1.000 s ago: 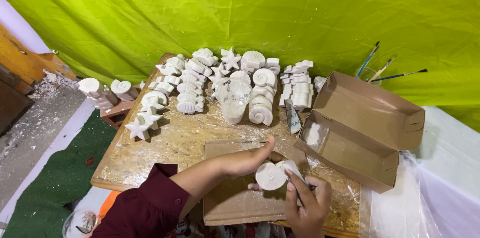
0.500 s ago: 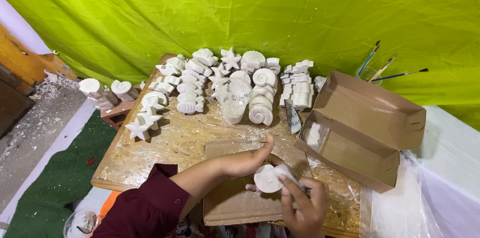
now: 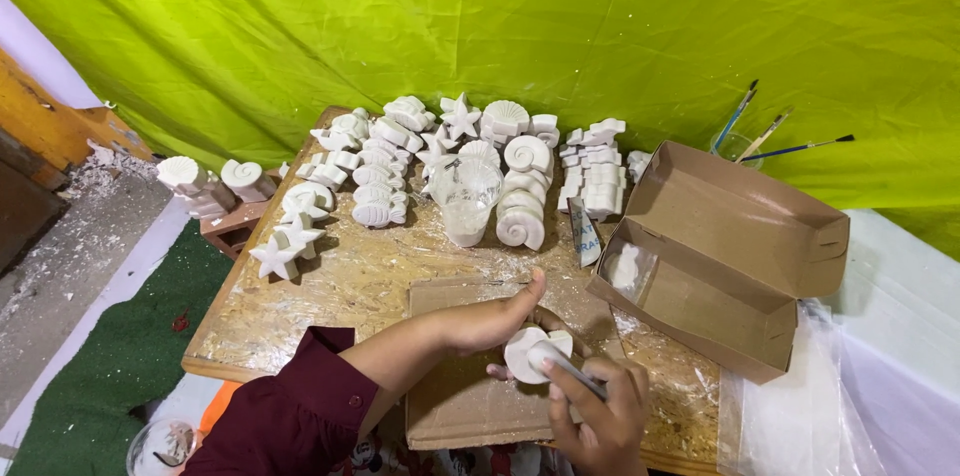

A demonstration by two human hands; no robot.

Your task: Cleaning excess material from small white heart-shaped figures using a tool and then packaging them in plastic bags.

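My left hand (image 3: 492, 321) holds a round white plaster piece (image 3: 524, 354) over a flat sheet of cardboard (image 3: 455, 406) on the wooden board. My right hand (image 3: 596, 420) grips a thin metal tool (image 3: 568, 368) whose tip rests on the plaster piece. A dark red sleeve covers my left forearm.
Many white plaster shells and stars (image 3: 450, 166) crowd the back of the wooden board (image 3: 340, 286), around a clear plastic cup (image 3: 466, 204). An open cardboard box (image 3: 730, 256) stands at the right, brushes in a jar (image 3: 740, 141) behind it. Green fabric hangs behind.
My right hand has shifted slightly left and up, bringing the tool onto the plaster piece. The left hand stays in place.
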